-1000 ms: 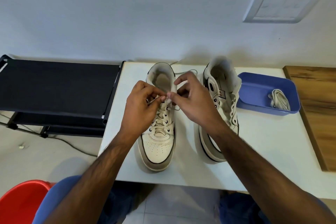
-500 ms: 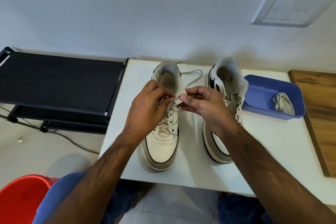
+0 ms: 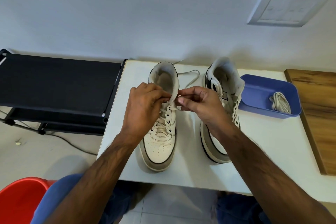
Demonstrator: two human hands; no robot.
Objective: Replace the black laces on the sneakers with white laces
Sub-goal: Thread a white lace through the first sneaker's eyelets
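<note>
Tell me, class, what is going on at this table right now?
A person is lacing the left sneaker with a white lace. Both the left hand and the right hand pinch the lace near the top eyelets, and a loose end trails on the white table behind the shoe. The right sneaker stands beside it; its lacing is mostly hidden. A bundled white lace lies in the blue tray.
</note>
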